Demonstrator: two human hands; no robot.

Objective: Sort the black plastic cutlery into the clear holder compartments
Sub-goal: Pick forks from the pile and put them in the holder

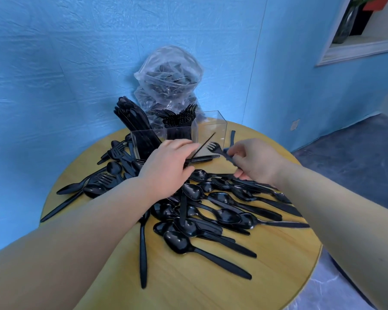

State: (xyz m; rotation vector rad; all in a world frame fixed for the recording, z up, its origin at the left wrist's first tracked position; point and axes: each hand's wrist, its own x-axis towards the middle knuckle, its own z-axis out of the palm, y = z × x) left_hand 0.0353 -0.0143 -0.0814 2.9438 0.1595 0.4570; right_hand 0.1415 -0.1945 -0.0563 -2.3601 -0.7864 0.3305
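Note:
A clear holder (220, 128) with three compartments stands at the table's far side. Its left compartment holds knives (132, 117), the middle one forks (179, 118), and the right one looks empty. My right hand (255, 162) pinches a black fork (220, 152) by its handle, tines pointing left, just in front of the holder. My left hand (166, 164) grips a thin black knife (205, 143) that slants up toward the holder. A heap of black spoons (213, 211) covers the middle of the table, and more forks and spoons (112, 173) lie at the left.
The round wooden table (267, 276) stands against a blue wall. Behind the holder sits a clear plastic bag (168, 79) with more black cutlery. A lone black piece (232, 136) lies right of the holder. Dark floor lies to the right.

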